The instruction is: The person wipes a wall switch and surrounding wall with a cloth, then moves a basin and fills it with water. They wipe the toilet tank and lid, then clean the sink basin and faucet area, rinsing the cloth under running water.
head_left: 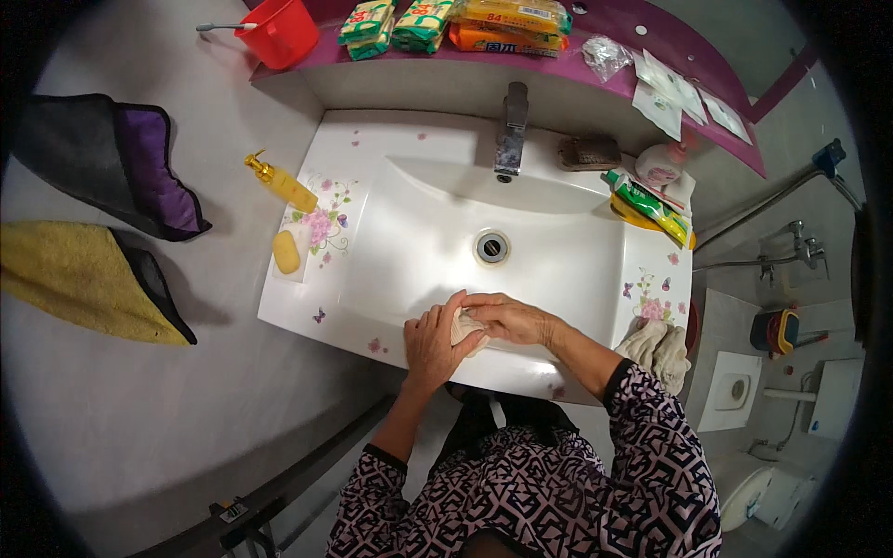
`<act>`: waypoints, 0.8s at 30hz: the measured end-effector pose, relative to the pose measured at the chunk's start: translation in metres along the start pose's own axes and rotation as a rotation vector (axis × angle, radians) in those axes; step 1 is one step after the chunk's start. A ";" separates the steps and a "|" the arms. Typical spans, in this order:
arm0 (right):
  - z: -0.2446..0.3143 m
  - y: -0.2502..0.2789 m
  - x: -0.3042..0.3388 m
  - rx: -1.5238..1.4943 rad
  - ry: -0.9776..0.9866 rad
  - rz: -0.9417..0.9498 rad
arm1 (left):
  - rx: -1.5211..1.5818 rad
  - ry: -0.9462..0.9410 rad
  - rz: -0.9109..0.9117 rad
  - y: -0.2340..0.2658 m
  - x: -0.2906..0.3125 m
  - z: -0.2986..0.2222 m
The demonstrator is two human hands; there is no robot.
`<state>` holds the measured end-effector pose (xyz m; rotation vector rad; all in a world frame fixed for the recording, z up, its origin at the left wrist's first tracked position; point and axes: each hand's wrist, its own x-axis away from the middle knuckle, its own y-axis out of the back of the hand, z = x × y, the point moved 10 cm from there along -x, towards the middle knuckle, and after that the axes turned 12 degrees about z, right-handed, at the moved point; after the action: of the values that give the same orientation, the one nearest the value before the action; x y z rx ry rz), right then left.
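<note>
Over the near rim of the white sink [400, 232], both my hands are closed around a bunched cream-coloured cloth [468, 333]. My left hand [433, 342] grips its left side, with the thumb across it. My right hand [512, 319] has its fingers curled over the cloth from the right, and they hide part of it. A pair of off-white gloves [659, 353] lies on the sink's right corner. On the left ledge a yellow soap bar [286, 252] rests beside a gold pump bottle [284, 184].
A grey faucet [511, 130] rises behind the drain [491, 247]. Toothpaste tubes [649, 206] and a brown brush-like block [590, 152] occupy the back right. The purple shelf [419, 61] carries soap packs [512, 28] and a red cup [279, 33]. Cloths [93, 279] hang at left.
</note>
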<state>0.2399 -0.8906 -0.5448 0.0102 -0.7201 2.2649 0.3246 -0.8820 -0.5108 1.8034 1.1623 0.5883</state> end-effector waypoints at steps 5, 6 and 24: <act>0.125 0.061 0.048 0.692 0.376 -0.540 | 0.229 0.028 -0.225 0.010 0.010 0.012; 0.150 0.077 0.057 0.597 0.416 -0.623 | 0.295 0.037 -0.288 0.010 0.015 0.017; 0.221 0.129 0.008 -0.040 0.229 -0.574 | 0.229 0.001 -0.373 0.026 0.024 0.013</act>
<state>0.1039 -1.0678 -0.4206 -0.0543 -0.5522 1.6709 0.3575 -0.8710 -0.4960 1.7077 1.5713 0.2453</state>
